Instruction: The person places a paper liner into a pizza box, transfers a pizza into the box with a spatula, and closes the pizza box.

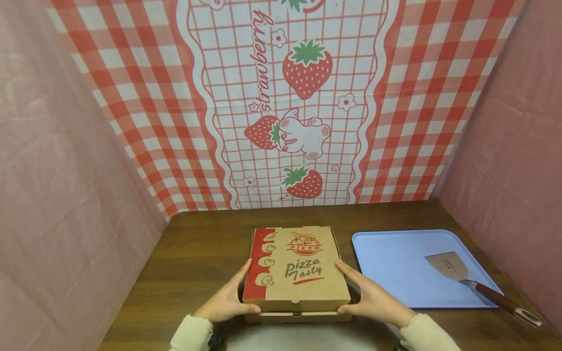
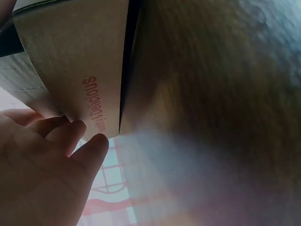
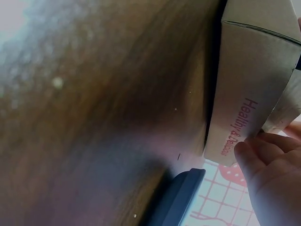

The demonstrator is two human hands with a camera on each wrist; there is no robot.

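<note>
A cardboard pizza box [image 1: 307, 287] with a red left strip and "Pizza Tasty" print lies on the wooden table, lid on top. My left hand [image 1: 228, 297] grips its left side, thumb at the front left corner, fingers along the side. On the opposite side my right hand [image 1: 375, 298] holds it likewise, thumb at the front right corner. A narrow gap shows along the front between the lid's flap and the lower wall. In the left wrist view, fingertips [image 2: 99, 143] touch the printed side wall; the right wrist view shows the other fingers [image 3: 244, 153] against "Healthy & Delicious".
To the right lies a light blue tray [image 1: 386, 265]. A spatula [image 1: 448, 265] with a wide metal blade rests on it, its dark handle reaching past the tray's front right corner. Checked strawberry cloth [image 1: 408, 122] hangs behind the table [image 1: 189, 253]; pink cloth [image 1: 518, 185] flanks both sides.
</note>
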